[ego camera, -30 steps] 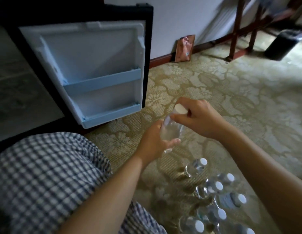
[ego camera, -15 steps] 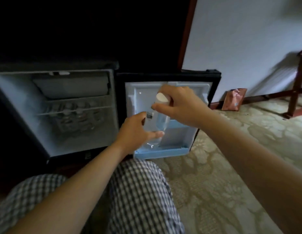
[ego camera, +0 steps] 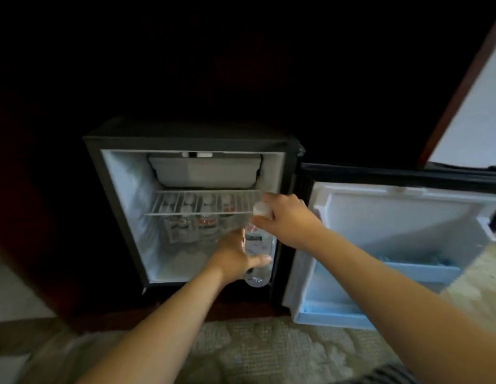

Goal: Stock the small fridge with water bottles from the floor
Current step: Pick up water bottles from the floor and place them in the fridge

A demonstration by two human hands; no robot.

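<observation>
The small black fridge (ego camera: 116,206) stands open in front of me. I hold a clear water bottle (ego camera: 257,246) with a white cap upright at the right front of its opening. My right hand (ego camera: 285,220) grips the cap end. My left hand (ego camera: 235,254) wraps the bottle's lower body. Several bottles (ego camera: 205,221) stand at the back of the lower compartment, partly hidden under the wire shelf (ego camera: 202,203).
The fridge door (ego camera: 393,231) swings open to the right, with pale blue door shelves (ego camera: 424,268). A white freezer box (ego camera: 205,171) sits at the top inside. Patterned carpet (ego camera: 255,353) lies below. Dark cabinet surrounds the fridge.
My view swung from the floor bottles up to the fridge. Both hands carried the bottle from the carpet, past the door, to the fridge opening.
</observation>
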